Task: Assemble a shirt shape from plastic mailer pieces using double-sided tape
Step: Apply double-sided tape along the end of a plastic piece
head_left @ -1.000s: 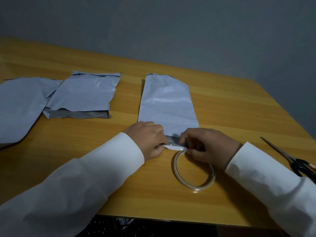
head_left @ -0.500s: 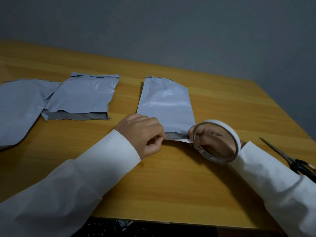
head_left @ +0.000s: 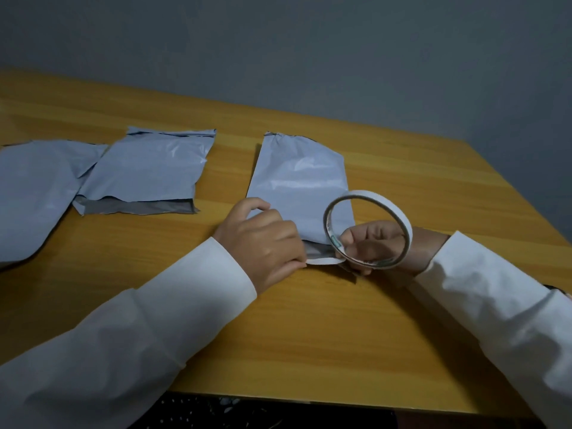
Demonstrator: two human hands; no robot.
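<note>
A white-grey mailer piece lies flat in the middle of the wooden table. My left hand pinches the free end of a white tape strip down at the piece's near edge. My right hand grips the double-sided tape roll, held upright on edge just right of that edge, with the strip running from it to my left fingers. Two more mailer pieces lie to the left: one with a dark grey inner band showing, and a larger one at the far left.
The table's near edge runs below my sleeves, and a grey wall stands behind the far edge. A dark object peeks out above my right sleeve.
The tape roll went from lying flat on the table to standing upright in my right hand, which drew it right and unrolled a short strip. My left hand stayed on the strip's end.
</note>
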